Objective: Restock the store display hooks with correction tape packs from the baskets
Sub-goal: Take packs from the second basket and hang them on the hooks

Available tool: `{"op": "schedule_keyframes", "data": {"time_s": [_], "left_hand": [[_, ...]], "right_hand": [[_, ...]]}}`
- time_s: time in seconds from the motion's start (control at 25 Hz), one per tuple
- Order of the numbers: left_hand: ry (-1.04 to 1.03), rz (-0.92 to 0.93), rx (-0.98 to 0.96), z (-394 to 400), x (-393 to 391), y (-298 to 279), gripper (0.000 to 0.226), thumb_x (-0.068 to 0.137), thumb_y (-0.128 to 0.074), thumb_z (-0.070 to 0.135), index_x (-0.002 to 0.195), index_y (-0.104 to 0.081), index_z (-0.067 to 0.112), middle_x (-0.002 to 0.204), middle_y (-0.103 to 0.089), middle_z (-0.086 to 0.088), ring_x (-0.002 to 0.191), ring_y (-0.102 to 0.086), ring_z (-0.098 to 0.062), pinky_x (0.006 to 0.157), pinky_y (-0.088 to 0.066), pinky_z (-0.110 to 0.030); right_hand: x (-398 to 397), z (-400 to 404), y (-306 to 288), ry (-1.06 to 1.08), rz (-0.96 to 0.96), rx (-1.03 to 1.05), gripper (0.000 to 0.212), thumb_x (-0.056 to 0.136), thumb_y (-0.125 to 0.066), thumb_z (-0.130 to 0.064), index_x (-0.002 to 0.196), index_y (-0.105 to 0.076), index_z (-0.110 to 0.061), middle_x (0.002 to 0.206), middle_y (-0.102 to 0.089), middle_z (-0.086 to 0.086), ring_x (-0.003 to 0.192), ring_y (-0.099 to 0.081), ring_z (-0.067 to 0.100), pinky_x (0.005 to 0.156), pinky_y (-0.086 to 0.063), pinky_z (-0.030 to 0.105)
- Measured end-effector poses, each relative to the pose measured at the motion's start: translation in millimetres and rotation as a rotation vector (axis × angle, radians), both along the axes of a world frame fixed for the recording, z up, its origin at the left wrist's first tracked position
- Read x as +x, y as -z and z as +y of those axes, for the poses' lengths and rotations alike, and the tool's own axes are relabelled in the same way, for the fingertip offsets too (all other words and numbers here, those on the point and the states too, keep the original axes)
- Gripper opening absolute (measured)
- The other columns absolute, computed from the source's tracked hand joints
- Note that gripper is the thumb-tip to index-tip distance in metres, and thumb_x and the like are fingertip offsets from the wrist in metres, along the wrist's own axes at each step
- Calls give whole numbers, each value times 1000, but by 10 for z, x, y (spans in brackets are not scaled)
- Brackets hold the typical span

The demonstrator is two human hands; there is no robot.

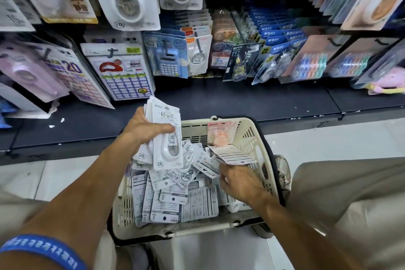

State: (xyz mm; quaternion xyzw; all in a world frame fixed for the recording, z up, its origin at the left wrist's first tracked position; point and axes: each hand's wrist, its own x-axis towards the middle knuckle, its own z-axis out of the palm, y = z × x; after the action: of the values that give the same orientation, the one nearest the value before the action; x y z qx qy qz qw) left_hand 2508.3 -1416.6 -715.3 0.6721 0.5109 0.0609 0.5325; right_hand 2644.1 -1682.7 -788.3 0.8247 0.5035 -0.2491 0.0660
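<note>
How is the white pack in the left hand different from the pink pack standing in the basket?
The white pack is held above the basket by the left hand, on a stack; the pink pack leans inside against the far wall. One is white, the other pink. Both face the camera.

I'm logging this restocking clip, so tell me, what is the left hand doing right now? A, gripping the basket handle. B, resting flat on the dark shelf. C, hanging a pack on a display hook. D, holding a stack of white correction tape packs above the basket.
D: the left hand holds a stack of white correction tape packs fanned out above the cream basket, well below the display hooks.
</note>
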Motion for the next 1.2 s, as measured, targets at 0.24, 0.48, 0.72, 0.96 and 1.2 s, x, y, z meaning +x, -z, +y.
{"op": "schedule_keyframes", "data": {"time_s": [0.24,0.48,0.72,0.96,1.2], "left_hand": [[0,-33,-17,-9,4,-46,77,59,-97,31,119,-49,29,105,-70,8,94,-70,-15,80,-59,-37],[-1,-10,-52,-44,-123,89,75,61,-96,27,121,-50,28,105,-70,10,90,-70,-9,63,-53,-27],[-2,-52,-85,-20,-11,94,76,59,-96,30,120,-51,30,101,-71,14,85,-70,-3,56,-52,-18],[-135,-161,-268,-42,-199,128,65,67,-93,13,123,-60,19,108,-79,-4,91,-78,-23,81,-63,-42],[-130,-464,-155,48,-101,-802,90,45,-96,25,128,-61,21,104,-81,1,92,-79,-23,82,-62,-44]], "right_hand": [[173,-5,122,443,770,96,89,87,-48,11,157,-24,-39,161,-32,-7,147,-34,24,98,-49,30],[-170,42,390,-288,115,-85,103,79,-62,13,157,-18,-38,169,-9,0,154,-12,29,124,-16,53],[-389,219,525,-249,205,166,37,94,-64,-16,129,-65,-27,137,-61,1,124,-53,21,104,-40,29],[195,46,307,765,1049,153,29,90,-74,-25,113,-72,-7,95,-78,12,84,-74,29,66,-61,37],[263,221,-335,991,1502,659,28,85,-66,-17,108,-75,-3,101,-74,22,76,-73,32,58,-62,41]]}}
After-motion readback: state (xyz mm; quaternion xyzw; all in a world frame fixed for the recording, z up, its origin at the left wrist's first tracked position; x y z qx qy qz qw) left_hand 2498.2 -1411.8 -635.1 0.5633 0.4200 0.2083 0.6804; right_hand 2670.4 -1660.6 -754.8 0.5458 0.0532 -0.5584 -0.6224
